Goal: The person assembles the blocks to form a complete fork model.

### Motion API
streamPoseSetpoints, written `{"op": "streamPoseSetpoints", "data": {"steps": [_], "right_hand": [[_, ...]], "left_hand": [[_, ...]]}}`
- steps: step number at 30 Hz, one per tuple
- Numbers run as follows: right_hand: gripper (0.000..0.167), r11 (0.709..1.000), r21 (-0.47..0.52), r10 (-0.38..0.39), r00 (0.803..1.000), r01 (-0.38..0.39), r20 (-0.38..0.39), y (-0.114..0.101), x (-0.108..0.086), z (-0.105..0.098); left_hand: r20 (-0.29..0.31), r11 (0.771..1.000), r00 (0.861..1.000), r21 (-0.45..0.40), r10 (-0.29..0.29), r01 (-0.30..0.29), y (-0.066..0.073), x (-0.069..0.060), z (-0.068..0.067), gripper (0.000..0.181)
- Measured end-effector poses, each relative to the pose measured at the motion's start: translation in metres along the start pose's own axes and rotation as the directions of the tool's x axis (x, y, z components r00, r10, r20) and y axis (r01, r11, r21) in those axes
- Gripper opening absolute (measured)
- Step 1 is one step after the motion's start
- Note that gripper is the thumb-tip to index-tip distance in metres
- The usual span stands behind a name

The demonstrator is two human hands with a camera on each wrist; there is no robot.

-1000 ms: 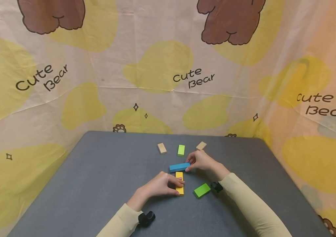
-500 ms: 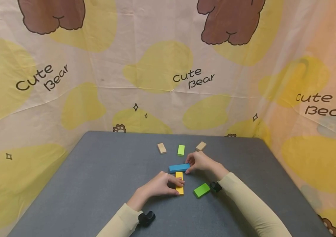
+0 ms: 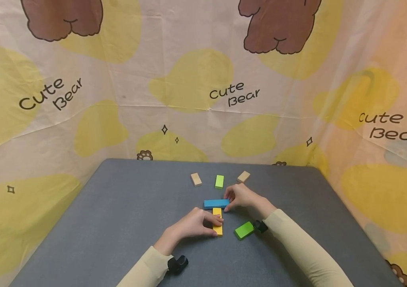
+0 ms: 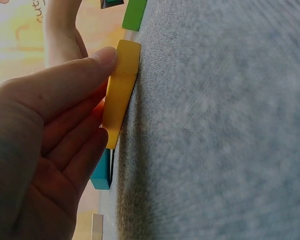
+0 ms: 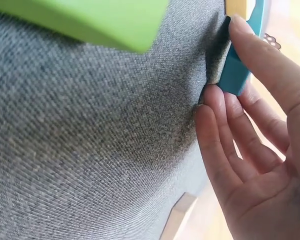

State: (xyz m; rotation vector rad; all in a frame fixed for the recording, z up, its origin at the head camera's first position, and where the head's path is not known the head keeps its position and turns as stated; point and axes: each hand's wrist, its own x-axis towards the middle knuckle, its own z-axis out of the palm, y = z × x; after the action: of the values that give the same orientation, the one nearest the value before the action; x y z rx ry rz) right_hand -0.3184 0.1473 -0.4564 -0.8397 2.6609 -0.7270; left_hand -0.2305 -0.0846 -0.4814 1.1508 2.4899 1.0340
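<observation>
Head: the solid blue oblong block lies crosswise beyond the lengthwise yellow oblong block — right hand pinching its right end, left hand pinching the yellow oblong block. Left wrist: thumb and fingers straddle yellow. Right wrist: blue's end is nearest; block contact seems uncertain.

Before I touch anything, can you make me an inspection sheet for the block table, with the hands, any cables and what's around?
Surface: grey, fabric-textured tabletop.
Job's things: yellow rectangular block points at the middle of the blue rectangular block, like a T; contact unclear.
Clutter: bright green rectangular block beside the right wrist; light green rectangular block between two tan rectangular blocks at the back.
Grippers: left hand pinches the yellow block; right hand pinches the blue block's right end with its fingers.
Cables: nothing seen.
Surroundings: cream-and-yellow, bear-printed backdrop.
</observation>
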Motion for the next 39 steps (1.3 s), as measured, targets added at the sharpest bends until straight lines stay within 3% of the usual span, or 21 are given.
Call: {"op": "streamPoseSetpoints", "data": {"steps": [15,39], "right_hand": [[0.031,0.999,0.031,-0.016,0.998,0.015,0.053,0.007,-0.001,-0.002],[0.027,0.997,0.073,-0.043,0.997,0.038,0.069,0.011,-0.006,-0.002]], "left_hand": [[-0.006,1.000,1.000,0.002,-0.003,0.003,-0.002,0.001,0.001,0.035],[-0.009,1.000,1.000,-0.009,-0.006,0.006,-0.002,0.001,0.001,0.034]]}}
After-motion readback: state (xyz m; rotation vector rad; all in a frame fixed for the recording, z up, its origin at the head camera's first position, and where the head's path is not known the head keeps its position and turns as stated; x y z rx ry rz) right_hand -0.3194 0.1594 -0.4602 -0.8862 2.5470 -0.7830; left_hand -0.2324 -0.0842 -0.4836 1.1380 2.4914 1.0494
